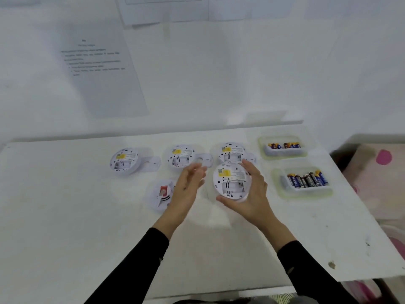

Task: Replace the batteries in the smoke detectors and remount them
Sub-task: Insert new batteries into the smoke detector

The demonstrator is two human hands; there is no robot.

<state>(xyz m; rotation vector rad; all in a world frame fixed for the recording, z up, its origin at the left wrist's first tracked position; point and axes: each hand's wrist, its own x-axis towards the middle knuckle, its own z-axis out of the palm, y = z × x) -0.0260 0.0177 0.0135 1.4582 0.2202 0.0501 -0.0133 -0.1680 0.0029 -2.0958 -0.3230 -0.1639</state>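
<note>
Smoke detector [231, 183]: round white plastic, yellow label text unreadable, gripped by right hand [255, 198] over table [65, 216]; left hand [188, 187] spread, empty, at its 9 o'clock; clear battery tray [306, 194] at 3 o'clock

The smoke detectors [231, 182] are moulded in smooth white plastic; a matt, scuffed white counter [65, 216] and translucent plastic trays [282, 153] are seen.

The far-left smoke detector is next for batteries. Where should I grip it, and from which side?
Grip the far-left smoke detector by its round rim, thumb and fingers spanning the disc, probably from above and its left: it lies back up, and a mounting plate crowds its right edge. The free left hand is nearer.
</note>
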